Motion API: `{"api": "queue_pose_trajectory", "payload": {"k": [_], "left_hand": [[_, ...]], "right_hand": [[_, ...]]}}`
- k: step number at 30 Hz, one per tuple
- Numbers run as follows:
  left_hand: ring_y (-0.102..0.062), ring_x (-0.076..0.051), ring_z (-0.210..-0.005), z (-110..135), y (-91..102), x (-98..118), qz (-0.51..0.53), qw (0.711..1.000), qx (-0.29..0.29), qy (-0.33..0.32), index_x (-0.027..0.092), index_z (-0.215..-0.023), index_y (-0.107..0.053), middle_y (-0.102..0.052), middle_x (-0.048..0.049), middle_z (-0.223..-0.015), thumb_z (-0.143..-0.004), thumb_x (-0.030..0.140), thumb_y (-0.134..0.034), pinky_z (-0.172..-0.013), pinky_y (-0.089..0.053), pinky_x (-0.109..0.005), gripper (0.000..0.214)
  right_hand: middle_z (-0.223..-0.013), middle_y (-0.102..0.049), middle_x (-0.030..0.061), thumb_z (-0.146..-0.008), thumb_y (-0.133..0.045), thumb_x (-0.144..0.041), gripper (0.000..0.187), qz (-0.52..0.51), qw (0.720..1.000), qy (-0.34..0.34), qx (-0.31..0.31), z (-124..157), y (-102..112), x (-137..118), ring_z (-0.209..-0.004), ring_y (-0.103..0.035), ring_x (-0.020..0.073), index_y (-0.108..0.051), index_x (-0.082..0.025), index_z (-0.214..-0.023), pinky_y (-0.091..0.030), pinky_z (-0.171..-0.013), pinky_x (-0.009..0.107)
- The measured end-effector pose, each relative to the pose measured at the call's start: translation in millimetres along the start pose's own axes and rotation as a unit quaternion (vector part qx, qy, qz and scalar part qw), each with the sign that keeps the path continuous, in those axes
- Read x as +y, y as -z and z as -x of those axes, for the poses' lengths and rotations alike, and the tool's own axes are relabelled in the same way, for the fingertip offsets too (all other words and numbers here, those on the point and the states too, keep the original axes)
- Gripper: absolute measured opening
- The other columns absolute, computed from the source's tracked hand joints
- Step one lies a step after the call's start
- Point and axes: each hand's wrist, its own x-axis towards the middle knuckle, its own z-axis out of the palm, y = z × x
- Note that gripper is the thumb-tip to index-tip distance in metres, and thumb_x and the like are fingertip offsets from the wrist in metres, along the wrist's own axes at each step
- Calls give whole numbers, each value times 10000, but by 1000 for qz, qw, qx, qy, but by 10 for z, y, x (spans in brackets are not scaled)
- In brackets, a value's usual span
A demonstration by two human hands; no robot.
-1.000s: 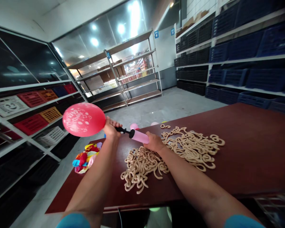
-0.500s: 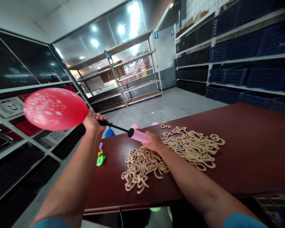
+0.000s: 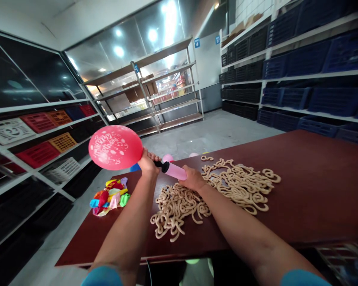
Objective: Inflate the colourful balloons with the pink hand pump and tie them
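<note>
A hand balloon pump (image 3: 176, 171) with a pink barrel and black end spans between my two hands above the table. My left hand (image 3: 149, 161) is closed around its black end, where the neck of an inflated red balloon (image 3: 116, 147) disappears into my fingers. White birthday print covers the balloon, which sticks out to the left. My right hand (image 3: 192, 178) grips the far end of the pink barrel. Below and beyond my right hand lie tangled heaps of beige, curled rope-like pieces (image 3: 179, 210). A pile of uninflated coloured balloons (image 3: 110, 196) rests on the table left of my left forearm.
The dark red table (image 3: 310, 178) stretches away to the right. Pink inflated balloons (image 3: 168, 158) show past its far edge, near the floor. Shelves with red and white crates (image 3: 38, 121) stand left, blue crates (image 3: 337, 95) right. A metal rack (image 3: 164, 103) stands at the back.
My left hand and the red balloon have moved right, toward my right hand. The black rod that showed between the hands has slid into the barrel. My right hand stays nearly still.
</note>
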Motion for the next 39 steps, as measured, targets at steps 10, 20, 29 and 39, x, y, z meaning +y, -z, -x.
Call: {"api": "queue_pose_trajectory", "payload": {"k": [10, 20, 29, 39], "left_hand": [[-305, -78, -309, -146, 9, 882, -3, 999, -14, -50, 204, -542, -195, -203, 82, -392, -762, 362, -529, -385, -358, -240, 429], [-301, -70, -309, -212, -5, 699, -12, 998, -3, -61, 204, -549, -215, -226, 85, -398, -750, 376, -540, -371, -337, -226, 419], [-317, -74, -310, -15, -16, 10, 3, 1000, 15, 14, 208, -545, -199, -221, 88, -389, -754, 406, -537, -378, -325, -228, 443], [-304, -73, -308, -192, 0, 1048, -5, 998, -24, -62, 204, -545, -223, -217, 83, -392, -756, 341, -528, -385, -360, -227, 395]], "right_hand": [[-845, -634, 39, -655, -610, -388, 349, -37, 998, 29, 28, -8, 3, -2, -764, -604, 206, -493, -222, -939, -388, -605, 286], [-810, -630, 49, -625, -618, -374, 367, -40, 999, 26, 15, -29, -124, 60, -718, -595, 211, -501, -206, -931, -375, -597, 290], [-834, -634, 46, -620, -657, -379, 407, -21, 1000, 5, -3, -18, -55, 32, -740, -593, 200, -511, -209, -960, -355, -611, 272], [-832, -630, 47, -643, -609, -375, 346, -53, 997, 29, 51, -30, -51, 12, -751, -596, 213, -514, -214, -934, -371, -604, 292]]}}
